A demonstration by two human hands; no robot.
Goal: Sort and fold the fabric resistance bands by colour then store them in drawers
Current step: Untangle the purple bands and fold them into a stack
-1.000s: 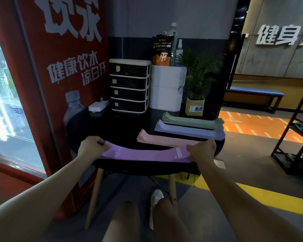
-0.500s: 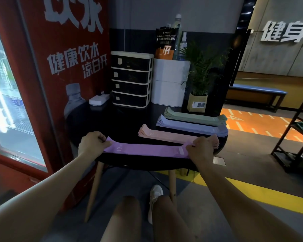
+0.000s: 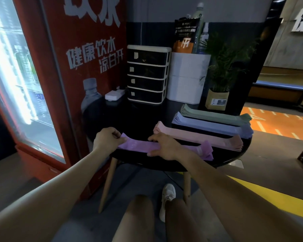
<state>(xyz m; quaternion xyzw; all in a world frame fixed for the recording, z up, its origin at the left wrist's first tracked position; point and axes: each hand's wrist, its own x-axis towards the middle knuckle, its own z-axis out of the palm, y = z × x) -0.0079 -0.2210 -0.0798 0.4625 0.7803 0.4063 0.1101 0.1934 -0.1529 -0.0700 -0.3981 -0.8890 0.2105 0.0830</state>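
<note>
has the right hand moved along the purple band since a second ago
Yes. The right hand slid left along the purple band, from its right end by the pink stack to near the middle, closer to the left hand.

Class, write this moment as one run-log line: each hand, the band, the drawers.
left hand: pinches purple band end | right hand: flat on band's middle | drawer unit: all shut | stage: folding

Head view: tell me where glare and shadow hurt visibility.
Head view: the lit fridge door blows out white at left; the black table sinks into shadow, its edge hard to trace; the purple band and both hands stay readable; wide-angle bending at the borders.
</note>
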